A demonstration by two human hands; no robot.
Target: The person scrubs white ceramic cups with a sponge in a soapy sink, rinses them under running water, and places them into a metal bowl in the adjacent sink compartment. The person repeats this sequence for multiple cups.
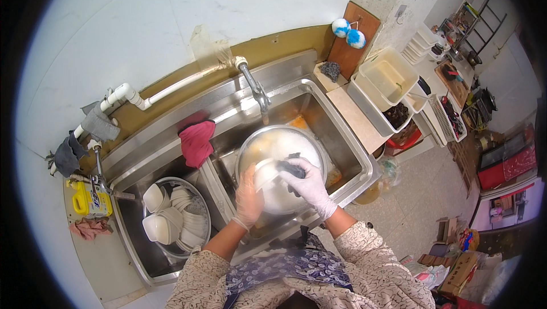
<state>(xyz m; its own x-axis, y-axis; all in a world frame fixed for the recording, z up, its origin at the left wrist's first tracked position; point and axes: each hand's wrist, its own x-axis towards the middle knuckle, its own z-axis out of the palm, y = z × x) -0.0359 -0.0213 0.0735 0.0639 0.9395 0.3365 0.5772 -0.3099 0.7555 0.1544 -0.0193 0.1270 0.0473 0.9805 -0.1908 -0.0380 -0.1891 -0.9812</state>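
In a thin clear glove, my left hand point(249, 198) grips a white bowl point(266, 173) by its side, above a round metal basin point(240, 155) of foamy water. My right hand point(308, 183), in a whitish glove, holds a dark grey cloth point(295, 170) against the bowl's rim. The basin stands in the right-hand bay of a stainless steel sink point(351, 155). In the left-hand bay, a second metal basin point(208, 227) holds several stacked white bowls point(164, 223). A pink cloth point(197, 143) hangs over the divider between the bays.
A metal faucet point(257, 91) reaches over the foamy basin; another faucet point(99, 176) is at the left bay. A yellow detergent jug point(91, 201) stands left of the sink, beside a reddish rag point(95, 227). Plastic containers point(389, 78) and a steel wool scourer point(330, 71) lie to the right.
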